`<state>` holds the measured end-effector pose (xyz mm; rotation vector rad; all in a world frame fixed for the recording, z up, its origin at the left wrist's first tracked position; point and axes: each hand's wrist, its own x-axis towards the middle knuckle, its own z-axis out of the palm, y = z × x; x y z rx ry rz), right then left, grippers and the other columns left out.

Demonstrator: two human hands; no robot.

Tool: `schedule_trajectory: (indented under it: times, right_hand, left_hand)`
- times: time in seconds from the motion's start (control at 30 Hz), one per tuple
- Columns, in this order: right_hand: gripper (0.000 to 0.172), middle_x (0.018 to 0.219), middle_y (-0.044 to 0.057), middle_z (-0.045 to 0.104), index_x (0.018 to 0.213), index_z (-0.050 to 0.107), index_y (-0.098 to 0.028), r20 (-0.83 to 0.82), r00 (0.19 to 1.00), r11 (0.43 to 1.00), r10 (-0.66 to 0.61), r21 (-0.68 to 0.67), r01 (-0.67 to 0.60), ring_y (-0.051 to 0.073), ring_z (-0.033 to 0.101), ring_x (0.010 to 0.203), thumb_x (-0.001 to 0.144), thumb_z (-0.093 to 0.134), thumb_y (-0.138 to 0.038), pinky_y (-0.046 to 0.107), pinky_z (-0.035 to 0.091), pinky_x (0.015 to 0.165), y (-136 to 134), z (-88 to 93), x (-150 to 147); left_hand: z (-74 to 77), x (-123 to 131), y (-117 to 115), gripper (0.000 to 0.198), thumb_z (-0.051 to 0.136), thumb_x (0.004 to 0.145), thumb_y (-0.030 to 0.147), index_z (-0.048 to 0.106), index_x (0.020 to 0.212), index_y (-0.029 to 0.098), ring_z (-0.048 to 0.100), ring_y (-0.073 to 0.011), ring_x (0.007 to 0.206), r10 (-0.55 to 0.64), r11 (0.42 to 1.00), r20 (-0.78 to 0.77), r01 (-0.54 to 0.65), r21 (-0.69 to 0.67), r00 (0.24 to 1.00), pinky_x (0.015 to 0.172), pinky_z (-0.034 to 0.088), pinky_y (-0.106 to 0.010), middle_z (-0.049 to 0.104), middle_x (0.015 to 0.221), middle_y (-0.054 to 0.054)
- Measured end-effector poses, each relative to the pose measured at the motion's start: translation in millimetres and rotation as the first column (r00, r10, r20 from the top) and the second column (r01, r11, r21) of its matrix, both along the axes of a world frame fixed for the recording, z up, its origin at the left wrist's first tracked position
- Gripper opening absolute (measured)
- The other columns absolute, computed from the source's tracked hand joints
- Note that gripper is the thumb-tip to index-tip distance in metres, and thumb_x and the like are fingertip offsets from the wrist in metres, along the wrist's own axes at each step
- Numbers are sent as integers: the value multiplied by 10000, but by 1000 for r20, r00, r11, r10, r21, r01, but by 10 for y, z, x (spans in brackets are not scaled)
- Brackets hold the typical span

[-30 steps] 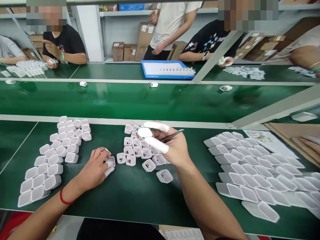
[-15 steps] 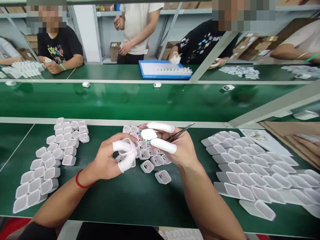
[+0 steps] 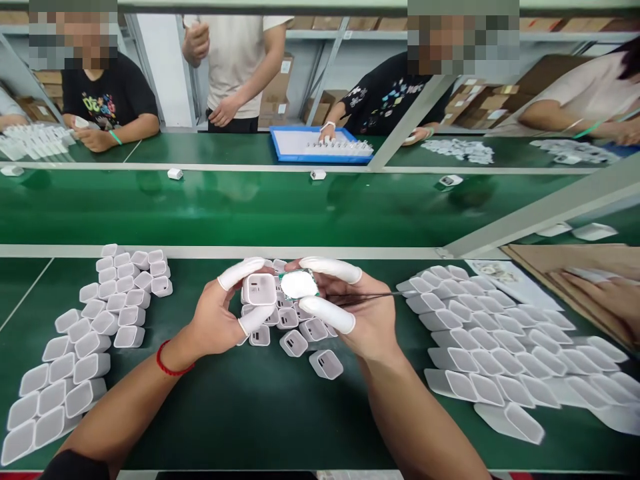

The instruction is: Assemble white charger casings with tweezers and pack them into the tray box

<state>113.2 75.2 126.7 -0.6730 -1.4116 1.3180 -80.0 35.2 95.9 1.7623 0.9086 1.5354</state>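
My left hand, with white finger cots on thumb and forefinger, grips a small white plastic charger housing. Its open side faces me, and dark slots show at the bottom. Close beside it, my right hand, also in white finger cots, pinches a green-edged circuit board with a white top. The board and housing are side by side; whether they touch I cannot tell. Thin dark tweezers lie across the same right hand, pointing right. Beneath both hands is a cluster of slotted housings, partly hidden.
White open shells stand in rows on the left and right of the green table. Beyond a pale rail, white pieces sit on a green belt. A person's hand rests near cardboard at right. Co-workers sit opposite.
A housing now shows between my left fingers, which were curled over the cluster before. The tweezers have swung from pointing up-right to nearly level. A hand has appeared by the cardboard at right.
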Motion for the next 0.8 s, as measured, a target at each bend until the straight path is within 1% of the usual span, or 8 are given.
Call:
schedule_trajectory:
  times: [0.13,0.23,0.3,0.37,0.43,0.57,0.63,0.8]
  right_hand:
    - [368,973,51,751,1022,736,-270,-6,1000,1000,9,-13,-9,232,703,826,675,855,-242,353,600,648,5,-20,-24]
    - [351,985,37,748,1040,732,-287,-61,998,999,33,-36,-35,218,705,843,709,828,-222,321,602,617,22,-40,-56]
    - [336,1003,29,746,1044,730,-296,-78,996,998,38,-46,-41,206,704,838,729,809,-209,301,594,596,23,-48,-68]
    - [334,1010,30,746,1052,727,-297,-72,997,998,39,-40,-42,207,705,838,737,803,-212,308,594,607,20,-49,-67]
    - [341,1024,37,745,1067,720,-294,-60,998,999,35,-20,-36,218,708,852,744,798,-218,314,592,602,16,-48,-55]
    - [373,1068,47,733,1102,707,-297,-26,999,998,28,55,-26,219,708,866,754,785,-185,305,581,597,21,-47,-25]
    - [390,1073,39,730,1106,705,-309,-22,999,996,36,82,-34,207,705,856,753,781,-164,308,585,630,23,-46,-21]
    - [373,1038,48,742,1094,711,-297,13,1000,998,-9,58,8,214,708,844,745,794,-195,314,601,638,14,-46,-41]
  left_hand:
    - [-21,23,10,554,629,803,78,387,1271,253,631,-210,1061,-6,1000,35,7,-24,999,937,519,-369,612,1128,-85]
    - [-19,52,14,502,631,797,86,364,1193,241,619,-150,837,-22,999,99,27,-47,995,763,527,-294,594,928,-25]
    - [-15,63,18,446,662,805,100,378,1116,245,596,-119,753,-49,992,128,63,-105,991,684,504,-246,580,869,8]
    - [-14,58,26,399,707,803,135,423,1065,236,614,-125,785,-89,981,134,110,-159,987,686,511,-242,594,905,-2]
    - [-21,39,37,360,744,791,184,497,1050,218,635,-167,921,-119,977,106,136,-167,987,781,537,-285,608,1013,-40]
    - [-43,1,54,400,761,786,205,566,1135,226,612,-209,1104,-97,983,69,107,-151,993,956,514,-345,623,1161,-67]
    - [-43,2,53,411,767,776,185,557,1127,222,637,-199,1048,-72,983,90,86,-163,993,922,529,-336,649,1112,-62]
    - [-19,52,30,350,760,755,184,452,921,198,653,-159,754,-39,981,205,76,-176,978,708,550,-299,626,814,-2]
